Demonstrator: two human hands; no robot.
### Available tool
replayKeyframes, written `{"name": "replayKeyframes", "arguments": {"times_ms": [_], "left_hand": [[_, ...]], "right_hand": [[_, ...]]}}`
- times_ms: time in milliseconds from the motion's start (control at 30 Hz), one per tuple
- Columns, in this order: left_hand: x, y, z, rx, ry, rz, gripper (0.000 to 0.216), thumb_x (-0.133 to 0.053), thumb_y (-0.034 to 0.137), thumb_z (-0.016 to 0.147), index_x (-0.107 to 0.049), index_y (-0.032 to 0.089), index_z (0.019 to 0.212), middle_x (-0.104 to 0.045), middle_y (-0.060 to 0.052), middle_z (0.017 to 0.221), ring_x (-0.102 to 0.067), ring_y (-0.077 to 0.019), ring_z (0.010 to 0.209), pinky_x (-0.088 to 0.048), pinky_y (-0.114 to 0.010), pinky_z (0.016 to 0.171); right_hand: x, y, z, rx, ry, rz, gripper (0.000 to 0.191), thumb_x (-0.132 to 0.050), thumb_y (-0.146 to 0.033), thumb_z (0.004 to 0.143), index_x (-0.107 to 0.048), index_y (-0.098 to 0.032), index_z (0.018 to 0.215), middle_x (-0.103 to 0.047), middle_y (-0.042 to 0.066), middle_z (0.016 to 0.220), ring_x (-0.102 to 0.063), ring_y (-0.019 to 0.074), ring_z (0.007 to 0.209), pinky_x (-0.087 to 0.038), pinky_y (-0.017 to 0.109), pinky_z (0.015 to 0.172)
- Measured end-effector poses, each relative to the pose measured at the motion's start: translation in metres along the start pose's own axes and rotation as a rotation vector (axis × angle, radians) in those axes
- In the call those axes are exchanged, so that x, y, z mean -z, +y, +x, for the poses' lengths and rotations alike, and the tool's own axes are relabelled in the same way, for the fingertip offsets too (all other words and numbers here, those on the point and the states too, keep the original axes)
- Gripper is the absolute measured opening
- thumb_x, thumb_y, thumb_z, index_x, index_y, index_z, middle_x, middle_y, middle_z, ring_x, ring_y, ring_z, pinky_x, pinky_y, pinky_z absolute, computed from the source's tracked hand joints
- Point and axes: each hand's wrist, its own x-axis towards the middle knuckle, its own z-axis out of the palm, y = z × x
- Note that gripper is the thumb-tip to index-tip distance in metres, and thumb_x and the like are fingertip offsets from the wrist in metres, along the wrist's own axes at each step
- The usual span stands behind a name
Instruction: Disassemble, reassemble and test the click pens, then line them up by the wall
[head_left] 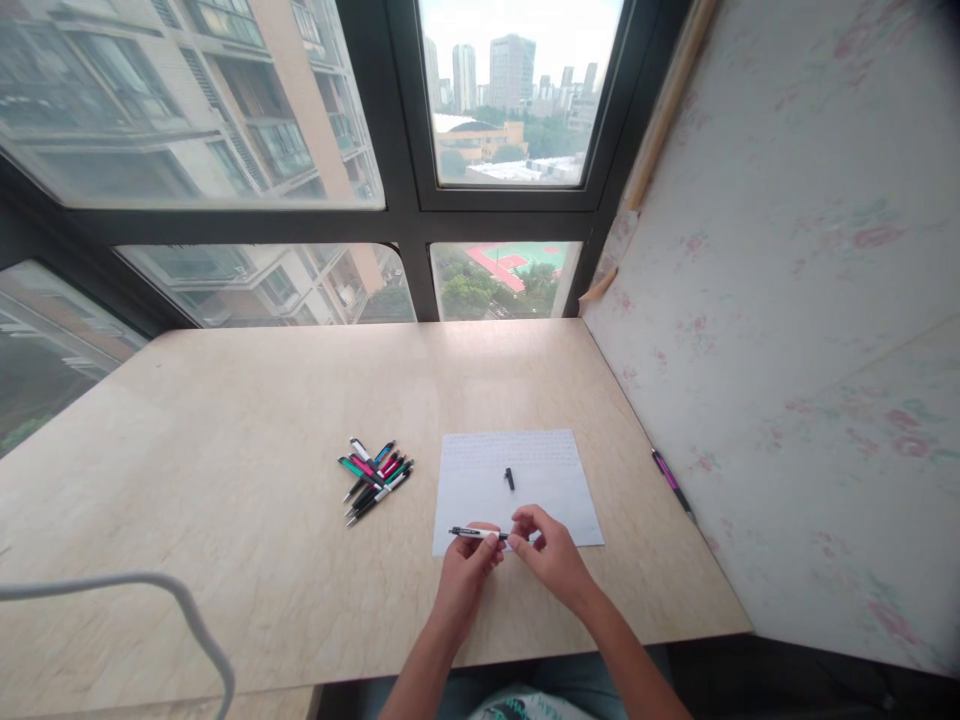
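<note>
The fingers (pixel 491 541) of the left hand (pixel 466 568) are closed narrowly around a black pen (pixel 471 532), which lies level in the head view with its free end pointing to the person's left. The fingers (pixel 526 520) of the right hand (pixel 556 558) are curled in tight and pinch the same pen at its right end, so both hands meet over it. The pen is held just above the near edge of a white sheet of paper (pixel 540 470), which lies flat on the pale table (pixel 225 450) and carries faint writing along its far edge. A small black piece (pixel 509 478) lies alone on the middle of the sheet, apart from both hands.

To the left of the sheet, near but not touching it, lies a loose pile of pens (pixel 375 474) in black, green, pink and blue. A purple pen (pixel 672 484) lies well to the right, against the foot of the flowered wall panel (pixel 787 350). A white cable (pixel 161 588) arches over the near left corner of the table. Nothing stands between the hands and the sheet. Beyond the table's far edge is a dark-framed window (pixel 409 215).
</note>
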Motion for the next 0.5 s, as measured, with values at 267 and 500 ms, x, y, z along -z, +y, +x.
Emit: {"name": "replayKeyframes", "arguments": {"times_ms": [267, 500], "left_hand": [[0.0028, 0.0022, -0.001, -0.019, -0.062, 0.076, 0.028, -0.078, 0.034, 0.068, -0.071, 0.015, 0.087, -0.067, -0.005, 0.074, -0.059, -0.0157, 0.07, -0.045, -0.027, 0.068], [0.0021, 0.0038, 0.0009, -0.012, -0.02, 0.061, 0.029, -0.077, 0.037, 0.069, -0.071, 0.015, 0.085, -0.068, -0.005, 0.072, -0.059, -0.0159, 0.069, -0.045, -0.027, 0.068]], "right_hand": [[0.0032, 0.0007, 0.0012, -0.059, -0.01, -0.026, 0.026, -0.053, -0.034, 0.087, -0.063, -0.017, 0.07, -0.064, 0.0, 0.064, -0.056, 0.0138, 0.059, -0.041, 0.024, 0.058], [0.0022, 0.0016, 0.0007, 0.002, 0.04, 0.012, 0.013, -0.063, -0.028, 0.076, -0.064, -0.02, 0.086, -0.066, 0.003, 0.08, -0.061, 0.0171, 0.075, -0.046, 0.025, 0.061]]}}
